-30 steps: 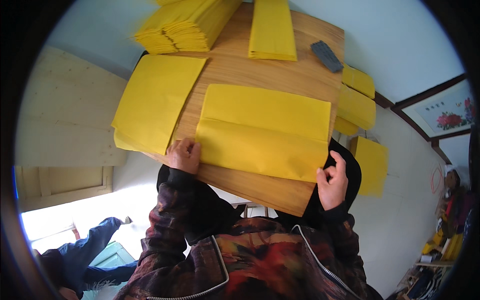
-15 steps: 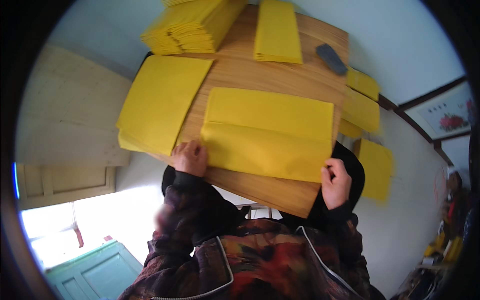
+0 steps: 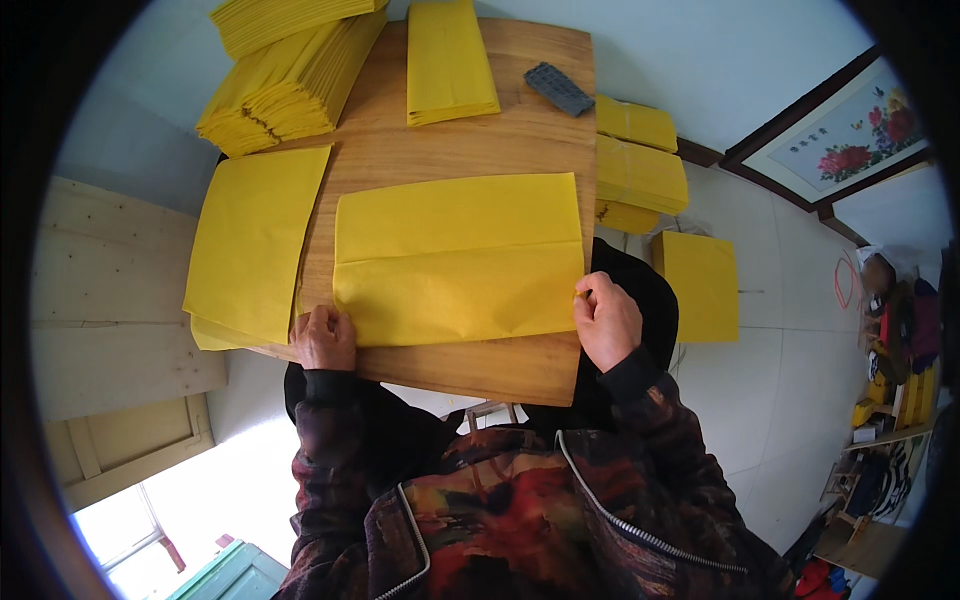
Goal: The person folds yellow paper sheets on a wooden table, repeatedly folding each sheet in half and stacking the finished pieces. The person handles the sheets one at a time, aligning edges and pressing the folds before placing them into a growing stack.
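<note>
A folded yellow sheet [image 3: 460,225] of cloth-like material lies across the near part of the wooden table, a crease running along its length. My right hand [image 3: 610,318] pinches its right edge near the lower corner between thumb and fingers. At the lower left corner, my left hand [image 3: 325,338] rests with its fingers curled down. Its fingertips are hidden, so I cannot tell whether they grip the sheet's edge. Just left of that hand lie flat yellow sheets [image 3: 258,240], loosely overlapping at their near end.
Tall stacks of folded yellow pieces [image 3: 290,90] stand at the far left of the table [image 3: 440,160]. A folded yellow pile [image 3: 450,65] and a dark grey block [image 3: 558,88] lie farther back. Yellow bundles [image 3: 640,172] and a yellow-topped box [image 3: 705,290] sit beyond the table's right edge.
The view has shifted, so the table appears farther left. My right hand has turned at the sheet's right edge. The sheet's near half looks flatter. My left hand stays by the lower left corner.
</note>
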`<state>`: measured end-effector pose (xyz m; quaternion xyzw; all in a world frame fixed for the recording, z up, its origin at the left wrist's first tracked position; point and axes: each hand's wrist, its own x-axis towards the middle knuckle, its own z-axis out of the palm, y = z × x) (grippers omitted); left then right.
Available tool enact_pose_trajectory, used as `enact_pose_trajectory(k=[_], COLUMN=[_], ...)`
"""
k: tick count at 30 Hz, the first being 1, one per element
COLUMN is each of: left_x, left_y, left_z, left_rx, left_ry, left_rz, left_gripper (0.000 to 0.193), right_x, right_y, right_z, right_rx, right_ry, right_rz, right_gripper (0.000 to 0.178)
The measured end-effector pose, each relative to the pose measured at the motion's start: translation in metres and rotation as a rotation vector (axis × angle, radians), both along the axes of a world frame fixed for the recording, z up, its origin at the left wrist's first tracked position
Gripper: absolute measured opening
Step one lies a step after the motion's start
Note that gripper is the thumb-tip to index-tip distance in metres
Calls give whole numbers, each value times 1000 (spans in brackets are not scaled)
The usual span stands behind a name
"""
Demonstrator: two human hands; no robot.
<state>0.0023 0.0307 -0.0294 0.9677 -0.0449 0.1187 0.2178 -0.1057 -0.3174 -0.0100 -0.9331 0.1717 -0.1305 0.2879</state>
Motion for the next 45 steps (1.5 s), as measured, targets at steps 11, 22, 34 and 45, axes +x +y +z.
enact_pose_trajectory(k=[11,22,34,45], left_x=[0,0,-7,-6], left_y=[3,-3,-9,-2], left_z=[-18,-21,-14,-22], left_rx=[-110,-118,-39,-322], left_ry=[-30,-172,-160,-152], left_rz=[73,98,42,53], left_gripper=[10,13,7,7], right_x=[1,3,7,22], right_y=[6,-1,12,19], right_z=[-1,-16,7,9], right_rx=[-98,-83,-563,-662], right_ry=[-15,-50,-2,256], right_rz=[8,68,259,500], right_gripper=[21,25,50,48])
